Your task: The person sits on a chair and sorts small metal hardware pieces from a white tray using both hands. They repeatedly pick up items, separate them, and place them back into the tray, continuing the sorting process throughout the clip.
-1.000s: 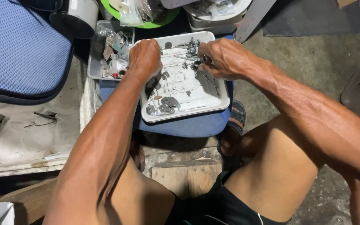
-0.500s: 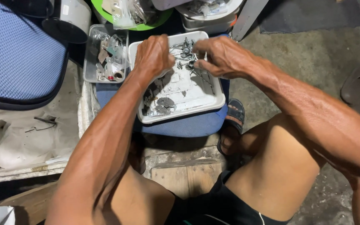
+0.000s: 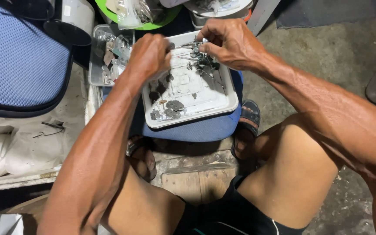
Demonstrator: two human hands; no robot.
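Observation:
A white rectangular tray (image 3: 223,104) rests on a blue cushioned stool (image 3: 196,128) in front of my knees. Small metal parts (image 3: 205,63) are heaped at its far right, and dark flat bits (image 3: 173,106) lie near its front left. My left hand (image 3: 149,54) is curled into a fist over the tray's far left corner; whatever is inside it is hidden. My right hand (image 3: 229,41) hovers over the tray's far edge, thumb and forefinger pinched on a thin metal piece from the heap.
A small grey tray of odd bits (image 3: 94,65) sits left of the white one. Behind are a green plate with plastic bags (image 3: 153,24), a white cylinder (image 3: 75,19) and stacked white trays (image 3: 216,15). A blue mesh cushion (image 3: 18,56) lies far left.
My right hand has risen toward the tray's far edge, now pinching a metal piece. My left fist shifted slightly left. The view tilted a little.

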